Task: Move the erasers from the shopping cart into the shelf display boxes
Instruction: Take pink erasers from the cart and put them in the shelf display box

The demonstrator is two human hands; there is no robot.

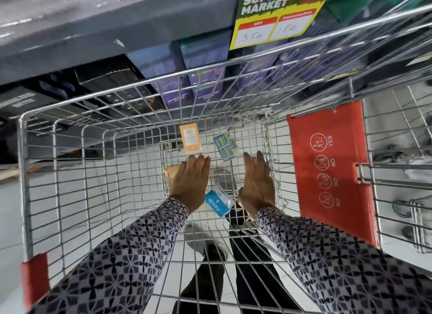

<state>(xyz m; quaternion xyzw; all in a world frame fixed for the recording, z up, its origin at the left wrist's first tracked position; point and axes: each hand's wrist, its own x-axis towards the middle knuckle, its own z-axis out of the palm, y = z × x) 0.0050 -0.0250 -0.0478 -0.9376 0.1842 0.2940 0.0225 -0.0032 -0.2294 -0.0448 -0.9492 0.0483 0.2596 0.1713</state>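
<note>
Both my hands reach down into a wire shopping cart (70, 164). On its floor lie an orange eraser pack (190, 139), a clear pack of blue and yellow erasers (225, 145), and a blue "apsara" pack (217, 202) between my wrists. My left hand (190, 182) lies flat, fingers together, over another orange pack (168, 173) that shows at its left side; I cannot tell whether it grips the pack. My right hand (257, 182) hovers open, fingertips just below the blue and yellow pack, holding nothing.
A grey shelf (117, 30) with purple and black boxed bottles stands beyond the cart's far rim. A green and yellow price sign (278, 16) hangs from the shelf edge. The cart's red child-seat flap (327, 168) is on the right. My legs and shoes show through the cart's mesh.
</note>
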